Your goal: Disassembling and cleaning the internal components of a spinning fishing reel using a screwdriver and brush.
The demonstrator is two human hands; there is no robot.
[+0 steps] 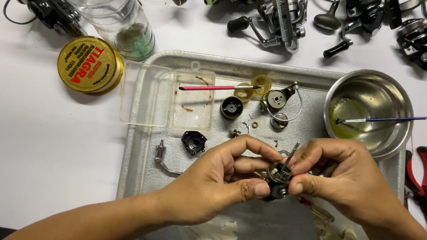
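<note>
Two hands (217, 181) (345, 179) gripping one reel body (277, 177), two brushes (219, 88) (382, 120), one tray (137, 143)

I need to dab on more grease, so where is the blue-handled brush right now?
In the head view, the blue-handled brush lies at the upper right, its bristles resting in the steel bowl on the metal tray's right corner, above the right hand.

- A small dark reel body (277, 180) — metal, with a thin shaft tilted up and to the right — was held above the tray between both hands' fingertips.
</note>
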